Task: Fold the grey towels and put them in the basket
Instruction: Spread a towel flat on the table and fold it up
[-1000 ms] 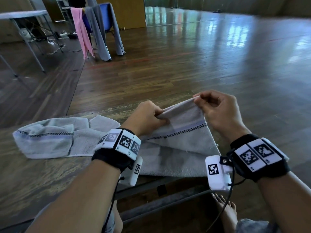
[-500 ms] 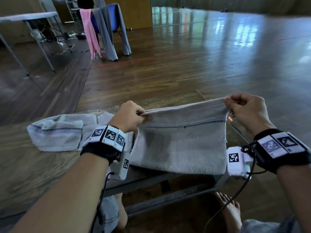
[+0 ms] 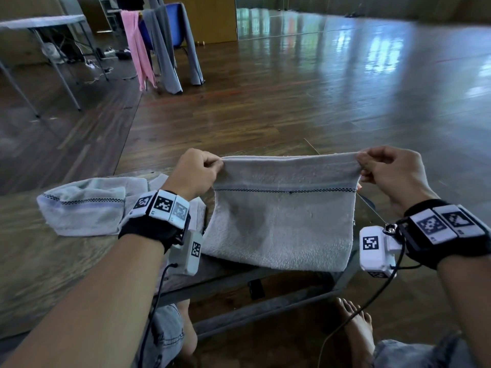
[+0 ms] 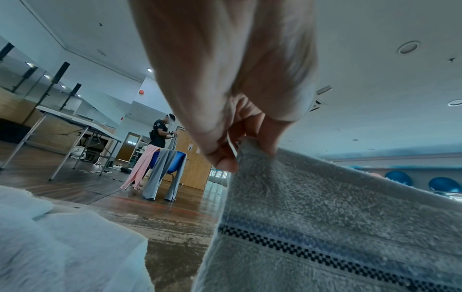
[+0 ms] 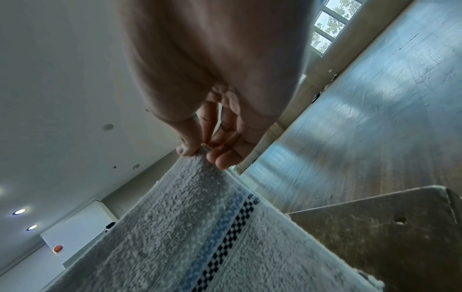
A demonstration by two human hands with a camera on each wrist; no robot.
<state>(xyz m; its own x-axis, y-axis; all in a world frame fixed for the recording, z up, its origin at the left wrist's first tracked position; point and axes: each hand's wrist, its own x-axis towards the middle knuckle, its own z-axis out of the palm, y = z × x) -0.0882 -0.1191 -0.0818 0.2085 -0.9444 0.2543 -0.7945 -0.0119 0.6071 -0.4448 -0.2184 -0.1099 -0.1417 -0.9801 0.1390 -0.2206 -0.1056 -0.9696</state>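
Note:
A grey towel (image 3: 281, 219) with a blue stripe and black checked line hangs stretched flat between both hands above the wooden table (image 3: 34, 264). My left hand (image 3: 199, 172) pinches its upper left corner, seen close up as left hand (image 4: 230, 154) on the grey towel (image 4: 325, 227). My right hand (image 3: 382, 171) pinches the upper right corner; the wrist view shows the right hand (image 5: 202, 150) on the towel (image 5: 200, 227). A second grey towel (image 3: 85, 205) lies loosely folded on the table to the left. No basket is in view.
The table's near right corner (image 5: 400, 221) lies just under the held towel. Bare feet (image 3: 356, 328) are below the table. Far left, a chair draped with pink and grey cloths (image 3: 159, 43) and a folding table (image 3: 39, 25) stand on the wooden floor.
The hands have moved apart and lifted, pulling the towel's top edge taut and level. A second ago the towel was bunched between hands held close together.

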